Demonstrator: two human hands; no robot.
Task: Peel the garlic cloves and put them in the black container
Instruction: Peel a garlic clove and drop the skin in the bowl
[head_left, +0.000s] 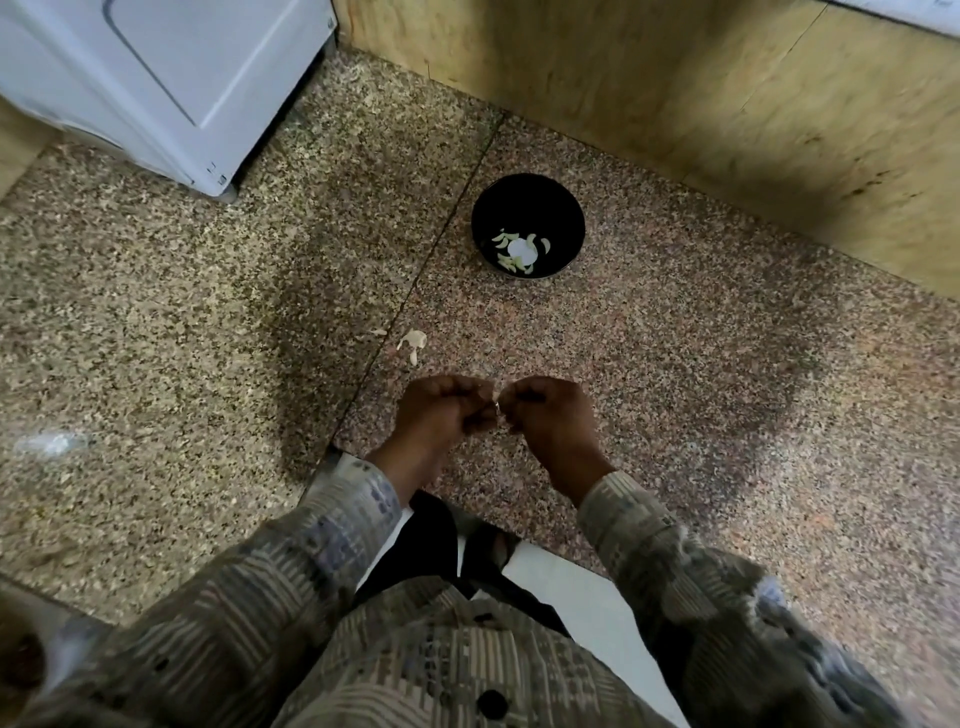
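A black container (527, 197) stands on the speckled floor ahead of me, with several pale peeled garlic cloves (519, 252) lying in its bottom. My left hand (441, 410) and my right hand (550, 415) meet knuckle to knuckle low in the middle of the view, fingers curled. Between their fingertips a small garlic clove (500, 408) is pinched; only a sliver of it shows. Loose garlic skin (413, 343) lies on the floor between my hands and the container.
A white appliance (171, 88) stands at the back left on the floor. A wooden panel wall (701, 88) runs along the back and right. My patterned sleeves and lap fill the bottom. A pale smear (49, 444) marks the floor at left.
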